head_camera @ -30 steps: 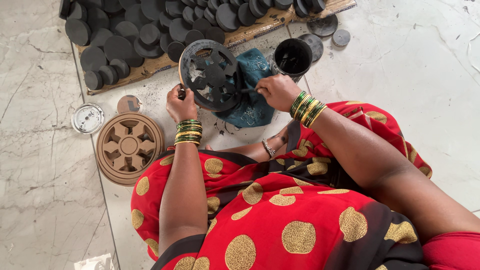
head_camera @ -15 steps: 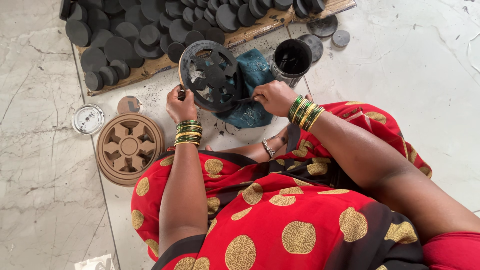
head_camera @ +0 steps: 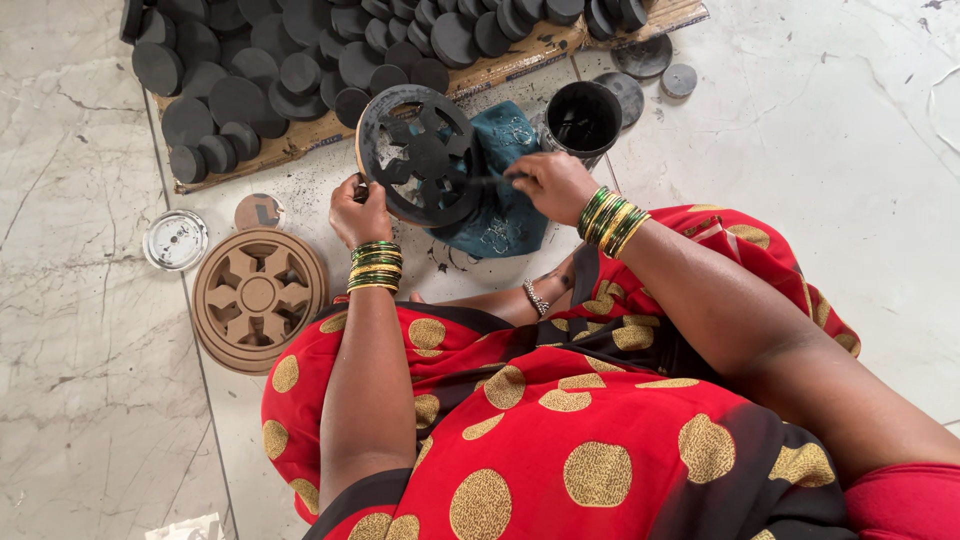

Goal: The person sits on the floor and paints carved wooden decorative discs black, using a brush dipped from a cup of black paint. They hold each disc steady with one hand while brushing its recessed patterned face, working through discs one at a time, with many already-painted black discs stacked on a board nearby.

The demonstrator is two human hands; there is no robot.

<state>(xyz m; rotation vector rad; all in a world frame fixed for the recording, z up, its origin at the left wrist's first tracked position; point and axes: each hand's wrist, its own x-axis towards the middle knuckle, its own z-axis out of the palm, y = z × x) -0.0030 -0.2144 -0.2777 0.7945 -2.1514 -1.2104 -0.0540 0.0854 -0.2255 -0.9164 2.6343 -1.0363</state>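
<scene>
**Black cut-out disc held up over a teal cloth**

Down on the pale marble floor [head_camera: 830,150], the person sits in red cloth with gold dots, both forearms reaching forward. The left hand [head_camera: 362,212] is closed around the lower left rim of a round black cut-out disc [head_camera: 418,152], holding it tilted up on edge. The right hand [head_camera: 548,184] is pinched shut on a thin dark tool, probably a brush [head_camera: 487,181], whose tip lies against the disc's right side; the tool is too slim and blurred to name for sure. Green and gold bangles sit on both wrists.

Behind and under the disc lies a crumpled teal cloth [head_camera: 500,215], spread on the floor. Just beyond the right hand stands a small black pot [head_camera: 583,117], open at the top. Farther off, a flat board [head_camera: 520,55] carries many small black round pieces [head_camera: 250,75], packed close and overlapping. To the left of the left forearm lies an unpainted brown disc [head_camera: 258,296] with the same spoked cut-out pattern, flat on the floor. Beside it rests a small round metal lid [head_camera: 175,240], with a little brown round piece [head_camera: 259,211] near it.
</scene>
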